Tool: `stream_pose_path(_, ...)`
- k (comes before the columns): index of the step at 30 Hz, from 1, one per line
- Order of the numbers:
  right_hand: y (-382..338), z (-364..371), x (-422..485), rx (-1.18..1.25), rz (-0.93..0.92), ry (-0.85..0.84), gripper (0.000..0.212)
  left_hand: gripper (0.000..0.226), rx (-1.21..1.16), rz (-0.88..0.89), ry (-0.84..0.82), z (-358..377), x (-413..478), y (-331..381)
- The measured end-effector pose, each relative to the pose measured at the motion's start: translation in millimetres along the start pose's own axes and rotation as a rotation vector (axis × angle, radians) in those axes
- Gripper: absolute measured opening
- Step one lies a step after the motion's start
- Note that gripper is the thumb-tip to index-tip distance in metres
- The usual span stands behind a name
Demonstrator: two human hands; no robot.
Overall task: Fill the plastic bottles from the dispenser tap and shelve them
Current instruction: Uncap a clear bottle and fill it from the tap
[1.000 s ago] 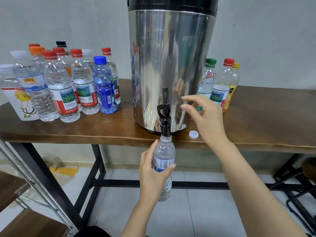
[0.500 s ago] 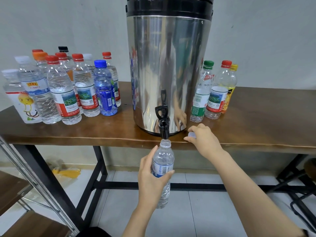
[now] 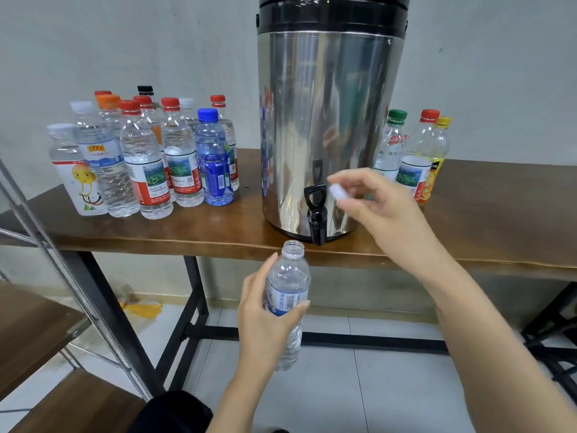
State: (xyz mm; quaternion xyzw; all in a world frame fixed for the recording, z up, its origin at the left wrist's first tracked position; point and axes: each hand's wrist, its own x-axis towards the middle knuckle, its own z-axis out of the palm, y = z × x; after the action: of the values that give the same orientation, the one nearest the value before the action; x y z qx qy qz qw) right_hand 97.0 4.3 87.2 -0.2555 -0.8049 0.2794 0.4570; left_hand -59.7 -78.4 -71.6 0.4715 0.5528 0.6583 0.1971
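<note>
Flanking dispenser (image 3: 327, 120): capped bottles (image 3: 142, 170), both sides.

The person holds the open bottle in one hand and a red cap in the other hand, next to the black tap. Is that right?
Almost. The cap is white, not red. The head view shows the right hand pinching it beside the black tap, while the left hand grips the open bottle.
</note>
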Motion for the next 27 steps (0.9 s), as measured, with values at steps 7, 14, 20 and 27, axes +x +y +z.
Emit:
stream_pose_path(7, -7, 43, 18, -0.204, -0.088, -0.475, 0.03, 0.09, -0.01, 0.052, 0.041, -21, -2, 18)
stream_pose_path(14, -5, 56, 26, -0.175, -0.113, -0.562, 0.03, 0.09, 0.019, 0.067, 0.059, -34, -2, 20)
stream_pose_path(20, -6, 68, 32, -0.272, -0.075, -0.593, 0.025, 0.087, 0.053, 0.061, 0.053, -40, -2, 18)
stream_pose_path(27, -9, 85, 28, -0.467, 0.047, -0.492, 0.058, 0.094, 0.068, 0.068, 0.076, -44, 1, 16)
